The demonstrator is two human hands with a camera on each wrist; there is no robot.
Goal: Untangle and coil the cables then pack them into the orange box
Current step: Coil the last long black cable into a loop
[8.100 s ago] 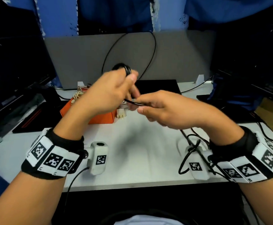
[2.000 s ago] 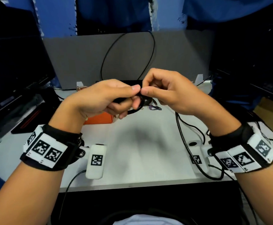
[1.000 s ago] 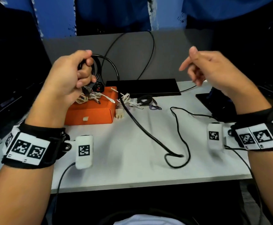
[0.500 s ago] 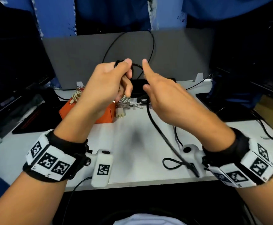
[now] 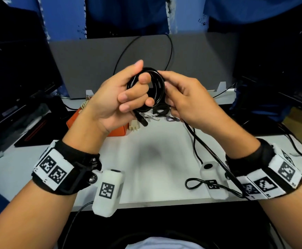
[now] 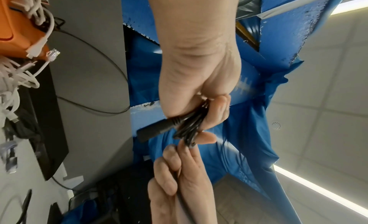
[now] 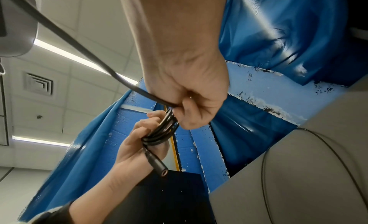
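Now the left hand [image 5: 121,97] grips the black cable coil [image 5: 153,87] upright above the table. The right hand [image 5: 186,99], just right of it, pinches the loose cable tail [image 5: 197,141], which trails down toward the near right.

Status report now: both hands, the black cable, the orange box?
Left hand grips black cable coil. Right hand feeds the slack. Orange box behind, unblocked.

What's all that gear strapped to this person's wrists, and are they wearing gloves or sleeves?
No gloves or sleeves: both hands and forearms are bare. The left wrist and right wrist each carry a black band fitted with white blocks printed with black square-pattern markers. A small rounded white camera with its own marker hangs beside each band, trailing a thin black cord.
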